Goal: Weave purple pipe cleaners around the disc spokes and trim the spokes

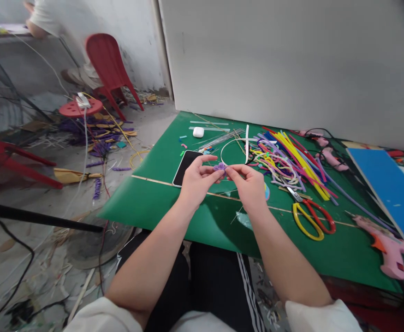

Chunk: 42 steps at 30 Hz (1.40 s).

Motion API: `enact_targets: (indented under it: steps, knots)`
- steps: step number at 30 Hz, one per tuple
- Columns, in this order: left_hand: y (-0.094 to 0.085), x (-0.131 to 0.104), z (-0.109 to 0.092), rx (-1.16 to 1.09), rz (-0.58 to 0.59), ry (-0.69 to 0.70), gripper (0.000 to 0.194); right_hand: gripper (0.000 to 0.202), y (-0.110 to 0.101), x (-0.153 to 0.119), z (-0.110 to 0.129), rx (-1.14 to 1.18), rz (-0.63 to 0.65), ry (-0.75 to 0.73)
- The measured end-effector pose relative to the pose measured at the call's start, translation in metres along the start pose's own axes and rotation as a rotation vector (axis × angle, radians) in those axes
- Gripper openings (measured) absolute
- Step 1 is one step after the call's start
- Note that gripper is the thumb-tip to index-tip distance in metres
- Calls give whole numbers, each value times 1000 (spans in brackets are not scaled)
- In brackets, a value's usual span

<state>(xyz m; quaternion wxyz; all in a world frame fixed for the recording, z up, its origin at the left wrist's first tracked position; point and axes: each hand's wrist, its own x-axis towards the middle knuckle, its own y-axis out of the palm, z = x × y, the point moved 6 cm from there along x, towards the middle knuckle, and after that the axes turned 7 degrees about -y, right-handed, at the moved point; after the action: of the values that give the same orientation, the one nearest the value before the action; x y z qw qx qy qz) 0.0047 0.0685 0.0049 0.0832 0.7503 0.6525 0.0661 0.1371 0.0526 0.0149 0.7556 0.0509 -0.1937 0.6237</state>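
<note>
A small purple piece (220,167), looped like a little flower, is pinched between both hands above the green table (160,203). My left hand (199,177) grips it from the left with thumb and fingers, its index finger partly raised. On the right side, my right hand (246,181) holds it between thumb and index finger. Just left of and beneath my left hand lies a phone (183,168) with a dark screen. A white headband-like strip (227,146) curves behind the hands.
Colourful pipe cleaners (302,159) are heaped at right. Scissors (312,219) and a pink glue gun (387,244) lie nearer, beside a blue board (385,189). A white case (198,132) sits behind the phone. Another person (50,18) is at far left, near a red chair (107,60).
</note>
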Motion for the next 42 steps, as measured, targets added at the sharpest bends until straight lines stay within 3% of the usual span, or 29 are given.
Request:
enact_targets:
  steps: [4, 8, 12, 18, 22, 26, 32, 37, 40, 42]
  knots:
    - [-1, -2, -6, 65, 23, 35, 36, 20, -4, 1, 10, -150, 22, -107]
    - [3, -4, -9, 212, 98, 73, 38, 18, -3, 3, 11, -123, 118, -105]
    - [5, -5, -6, 245, 73, 102, 29, 17, -3, 5, 11, -111, 126, -107]
    - [8, -5, -4, 81, 82, 64, 18, 18, -1, 5, -3, 90, 88, 6]
    - [9, -7, -6, 81, 106, 68, 20, 18, 2, 4, -11, 258, 81, 106]
    - [7, -5, -6, 73, 87, 46, 20, 19, 2, 4, -11, 280, 78, 137]
    - [1, -10, 0, 51, 21, -45, 21, 21, -3, 2, -1, 115, 128, 57]
    - [-16, -39, 26, 96, 58, -191, 33, 20, 9, -34, -10, -129, 247, 47]
    - [-29, -57, 45, 239, 83, -315, 34, 21, 21, -61, -19, -275, 311, 37]
    - [-38, -64, 50, 448, 80, -319, 32, 21, 25, -74, -22, -424, 345, 0]
